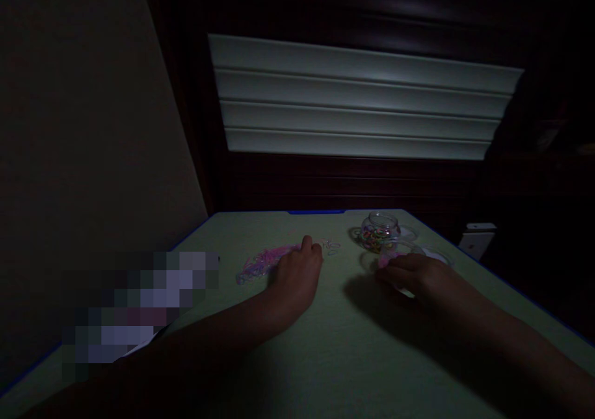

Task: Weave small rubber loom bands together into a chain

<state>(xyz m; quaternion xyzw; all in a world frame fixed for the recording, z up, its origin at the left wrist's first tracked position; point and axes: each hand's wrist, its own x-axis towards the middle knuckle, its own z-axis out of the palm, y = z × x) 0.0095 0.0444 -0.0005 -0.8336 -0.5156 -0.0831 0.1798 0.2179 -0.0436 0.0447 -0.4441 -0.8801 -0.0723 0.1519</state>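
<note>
A pile of small pink and purple loops (264, 263), which look like rubber bands, lies spread on the table. My left hand (300, 270) rests at the pile's right end, fingers curled down; their tips are hidden. A few pale loose bands (332, 245) lie just beyond it. On the right, my right hand (416, 273) has its fingers closed at the side of a small clear jar (385, 259) with pink bits in it, mostly covered by the hand. Behind that stands an open clear jar (380, 236) full of multicoloured bands.
The pale table (344, 344) has a blue edge. Clear round lids or rings (437, 255) lie right of the jars. A blurred-out object (153, 307) is at the left edge. A white device (476, 242) stands beyond the right edge, and a slatted panel (362, 103) rises behind.
</note>
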